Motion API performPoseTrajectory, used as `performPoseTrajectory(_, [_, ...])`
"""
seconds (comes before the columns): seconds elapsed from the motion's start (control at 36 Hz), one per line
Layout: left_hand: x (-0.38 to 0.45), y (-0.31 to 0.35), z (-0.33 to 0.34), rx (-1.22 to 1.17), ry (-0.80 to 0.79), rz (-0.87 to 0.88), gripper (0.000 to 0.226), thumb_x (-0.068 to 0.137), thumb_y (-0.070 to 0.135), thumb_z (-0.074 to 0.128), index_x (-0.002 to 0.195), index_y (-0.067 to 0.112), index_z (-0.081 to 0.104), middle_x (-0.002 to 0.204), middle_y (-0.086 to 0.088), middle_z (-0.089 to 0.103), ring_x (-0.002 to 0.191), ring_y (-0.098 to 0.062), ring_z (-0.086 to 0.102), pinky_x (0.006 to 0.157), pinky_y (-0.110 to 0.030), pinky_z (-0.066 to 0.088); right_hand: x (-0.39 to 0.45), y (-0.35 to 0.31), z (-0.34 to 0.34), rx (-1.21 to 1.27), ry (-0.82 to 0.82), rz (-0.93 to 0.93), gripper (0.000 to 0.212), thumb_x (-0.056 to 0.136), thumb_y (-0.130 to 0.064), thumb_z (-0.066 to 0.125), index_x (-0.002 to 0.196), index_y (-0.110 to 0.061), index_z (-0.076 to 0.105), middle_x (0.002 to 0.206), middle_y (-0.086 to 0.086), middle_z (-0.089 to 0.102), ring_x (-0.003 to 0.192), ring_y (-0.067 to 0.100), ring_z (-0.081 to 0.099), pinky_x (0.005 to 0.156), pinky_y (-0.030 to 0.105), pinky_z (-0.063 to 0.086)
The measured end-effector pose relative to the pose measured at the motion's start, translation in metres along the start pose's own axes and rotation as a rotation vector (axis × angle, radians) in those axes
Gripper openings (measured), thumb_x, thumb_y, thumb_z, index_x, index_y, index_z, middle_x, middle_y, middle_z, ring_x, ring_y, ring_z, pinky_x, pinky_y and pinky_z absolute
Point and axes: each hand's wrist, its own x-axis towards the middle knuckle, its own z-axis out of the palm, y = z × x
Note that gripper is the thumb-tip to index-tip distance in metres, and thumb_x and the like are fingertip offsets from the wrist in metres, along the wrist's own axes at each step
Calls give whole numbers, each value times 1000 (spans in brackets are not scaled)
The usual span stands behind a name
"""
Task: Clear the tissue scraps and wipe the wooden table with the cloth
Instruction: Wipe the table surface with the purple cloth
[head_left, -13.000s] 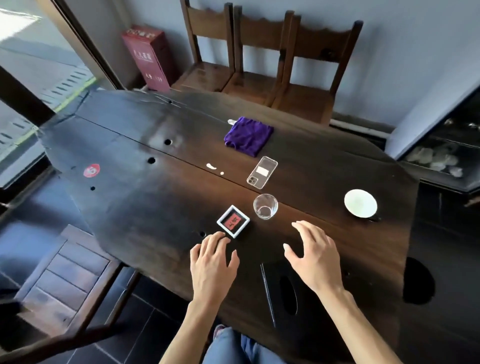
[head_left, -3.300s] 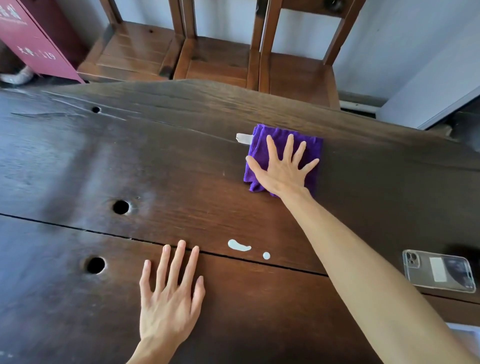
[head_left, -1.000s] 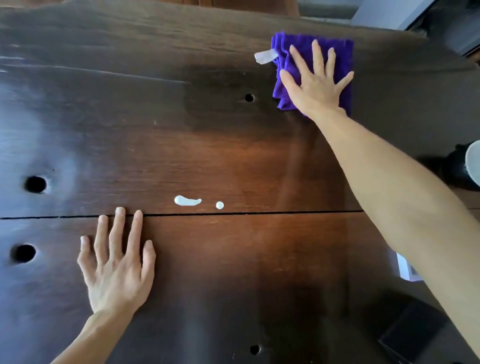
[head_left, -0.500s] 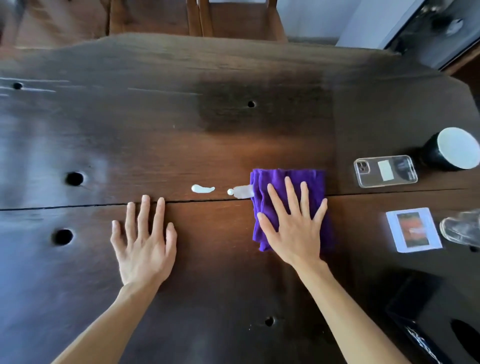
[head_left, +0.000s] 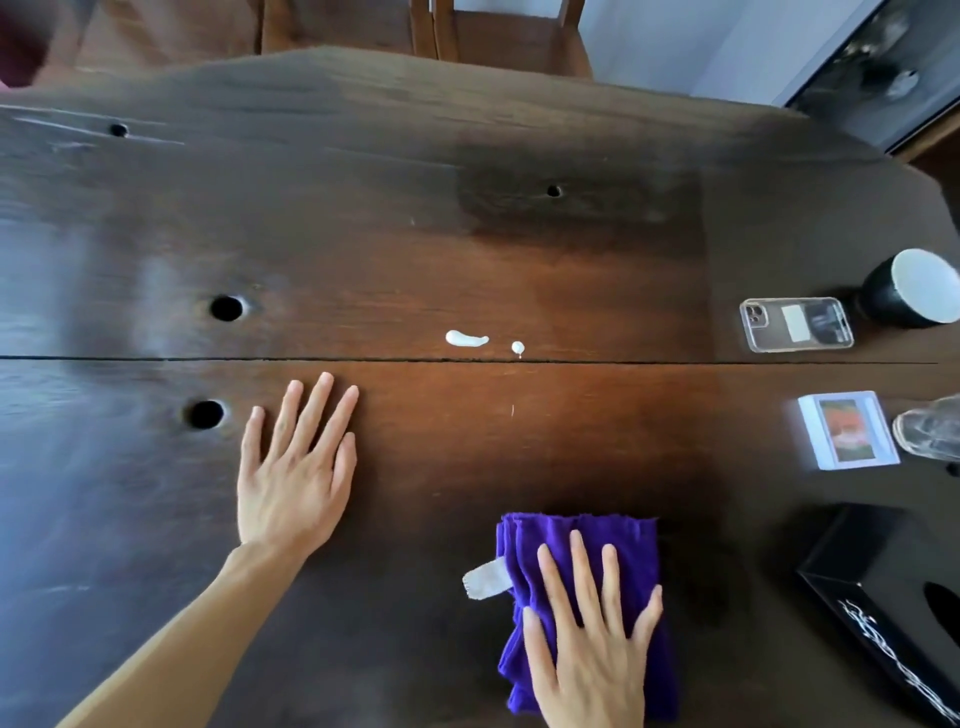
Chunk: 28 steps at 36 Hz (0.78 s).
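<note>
My right hand (head_left: 592, 644) presses flat with spread fingers on a folded purple cloth (head_left: 587, 540) near the front edge of the dark wooden table (head_left: 363, 208). A white label tag (head_left: 485, 581) sticks out from the cloth's left side. Two white tissue scraps lie just beyond the table's long crack: an elongated one (head_left: 466, 339) and a small round one (head_left: 517, 347). My left hand (head_left: 296, 467) rests flat on the wood, fingers straight, left of the cloth and below the scraps.
At the right stand a clear phone case (head_left: 797, 323), a dark cup with a white inside (head_left: 909, 288), a small white card box (head_left: 847, 430), a glass (head_left: 930, 434) and a black tissue box (head_left: 893, 608). Knot holes (head_left: 226, 308) dot the left. Wooden chairs (head_left: 498, 31) stand behind.
My right hand has dragged the purple cloth from the table's middle, beside the scraps, down toward the front edge. The two scraps stay in place. My left hand has stayed flat.
</note>
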Motion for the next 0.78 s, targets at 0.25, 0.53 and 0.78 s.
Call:
performPoseTrajectory(0.25, [1, 1, -1, 7, -15, -9, 56, 104, 44, 19, 159, 39, 17, 169, 11, 14, 157, -16, 9, 127, -49, 11, 103, -21, -23, -3, 71, -77, 57, 106, -47, 14, 159, -29, 20, 167, -2, 20, 154, 30, 17, 116, 72, 17])
performPoseTrajectory(0.53, [2, 1, -1, 21, -25, -15, 57, 102, 42, 26, 158, 38, 24, 168, 9, 19, 156, -18, 16, 125, -50, 16, 225, -68, -55, -16, 143, -199, 56, 106, -51, 18, 160, -36, 12, 169, -8, 8, 156, 27, 5, 115, 74, 11])
performPoseTrajectory(0.78, [6, 1, -4, 2, -37, -25, 57, 100, 40, 29, 157, 38, 29, 167, 10, 23, 154, -18, 21, 124, -51, 19, 302, -91, -83, -49, 139, -202, 60, 97, -74, 16, 154, -56, 9, 170, -3, -3, 155, 38, -8, 103, 87, 3])
